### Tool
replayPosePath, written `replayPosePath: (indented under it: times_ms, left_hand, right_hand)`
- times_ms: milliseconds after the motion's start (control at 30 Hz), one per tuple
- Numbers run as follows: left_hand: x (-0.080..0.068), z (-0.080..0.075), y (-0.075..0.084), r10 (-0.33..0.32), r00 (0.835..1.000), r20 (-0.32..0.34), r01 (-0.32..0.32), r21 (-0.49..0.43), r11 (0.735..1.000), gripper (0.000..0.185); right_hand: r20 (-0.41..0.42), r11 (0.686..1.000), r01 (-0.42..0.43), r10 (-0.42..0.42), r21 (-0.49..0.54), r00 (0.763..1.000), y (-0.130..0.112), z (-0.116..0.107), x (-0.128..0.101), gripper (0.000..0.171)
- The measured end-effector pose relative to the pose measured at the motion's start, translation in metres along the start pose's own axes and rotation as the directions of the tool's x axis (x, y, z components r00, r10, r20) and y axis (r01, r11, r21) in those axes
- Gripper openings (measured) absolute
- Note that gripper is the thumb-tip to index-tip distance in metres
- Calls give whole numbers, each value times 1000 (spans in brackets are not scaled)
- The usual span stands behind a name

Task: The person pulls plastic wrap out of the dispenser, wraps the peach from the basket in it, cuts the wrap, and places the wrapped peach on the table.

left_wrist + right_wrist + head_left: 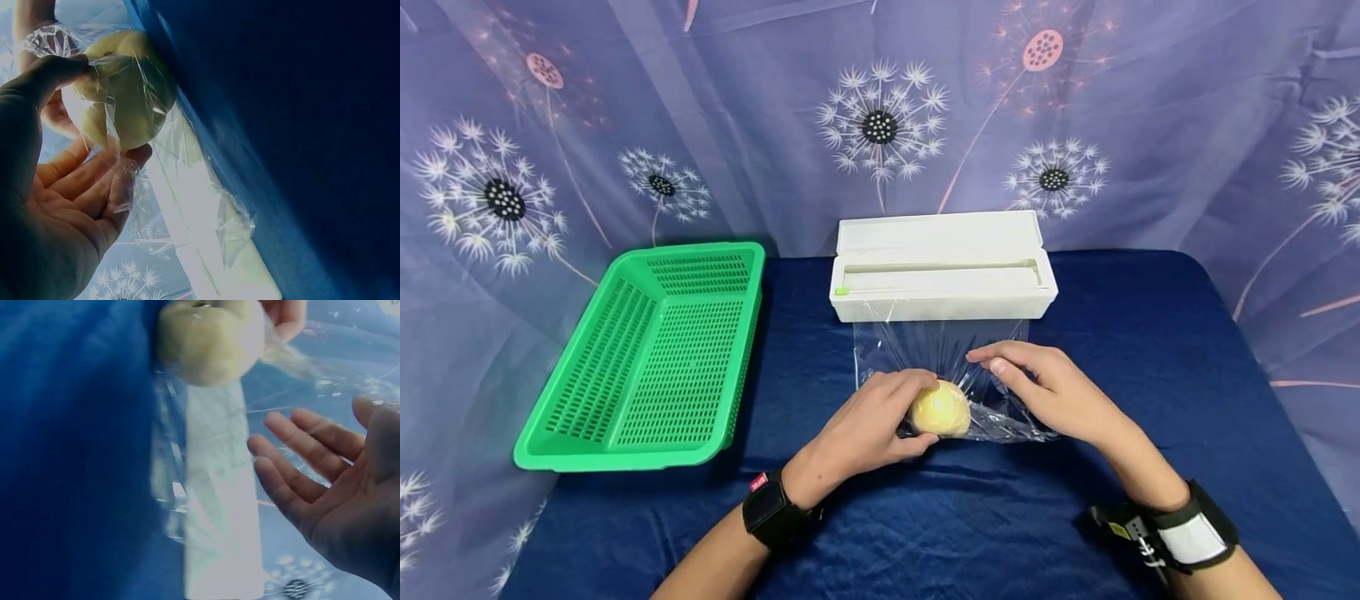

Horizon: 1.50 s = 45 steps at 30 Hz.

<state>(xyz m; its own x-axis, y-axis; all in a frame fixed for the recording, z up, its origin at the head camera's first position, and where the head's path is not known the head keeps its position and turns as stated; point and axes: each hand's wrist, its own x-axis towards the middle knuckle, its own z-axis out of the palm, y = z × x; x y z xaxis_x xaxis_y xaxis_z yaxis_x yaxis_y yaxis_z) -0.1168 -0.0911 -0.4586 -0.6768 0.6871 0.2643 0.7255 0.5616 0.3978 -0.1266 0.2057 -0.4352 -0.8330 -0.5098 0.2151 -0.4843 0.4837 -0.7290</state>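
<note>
A round, pale yellow apple (pixel 941 409) lies on the dark blue cloth, partly covered by clear plastic wrap (pixel 887 346). My left hand (pixel 868 421) grips its left side, thumb in front and fingers behind; the left wrist view shows film between hand and apple (pixel 128 94). The wrap runs back to a white cling film box (pixel 943 304), whose lid stands up. To the right of the apple, my right hand (pixel 1048 387) hovers over the film with fingers extended. In the right wrist view those fingers (pixel 306 434) are spread and hold nothing.
A green perforated plastic basket (pixel 745 350) stands on the left of the table. Behind everything hangs a purple-blue curtain (pixel 760 125) with dandelion prints. Crumpled film (pixel 1011 425) lies right of the apple, beneath my right hand.
</note>
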Motion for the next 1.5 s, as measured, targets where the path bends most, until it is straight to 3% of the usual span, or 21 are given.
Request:
replayPosePath:
  times_ms: [167, 400, 700, 1033, 1167, 1267, 1400, 1500]
  left_hand:
    - [5, 0, -2, -5, 1000, 15, 5, -37, 999, 62]
    - [8, 3, -6, -4, 1000, 23, 6, -80, 997, 60]
    - [10, 4, -10, 24, 1000, 0, -24, -109, 994, 58]
    - [11, 1, -12, -25, 1000, 0, 25, -130, 991, 58]
    - [11, 0, -12, -37, 999, 0, 37, -128, 991, 56]
    - [11, 0, -12, -51, 999, 3, 51, -136, 989, 55]
    - [9, 0, -12, -68, 998, 14, 70, -167, 983, 55]
    - [7, 2, -12, -76, 997, 26, 79, -182, 980, 56]
  right_hand:
    - [-7, 981, 120, -123, -150, 992, -23, 1, -2, 36]
    - [41, 892, 291, -296, -346, 954, -57, 16, 3, 46]
    - [53, 754, 303, -337, -583, 940, -65, 25, -4, 59]
    - [100, 617, 328, -375, -716, 922, -82, 29, -12, 61]
    - [73, 619, 329, -401, -713, 913, -96, 34, -18, 55]
    - [60, 646, 338, -412, -684, 909, -102, 39, -22, 56]
    - [70, 666, 306, -357, -680, 931, -94, 46, -18, 61]
    - [80, 663, 266, -297, -700, 952, -82, 49, -13, 60]
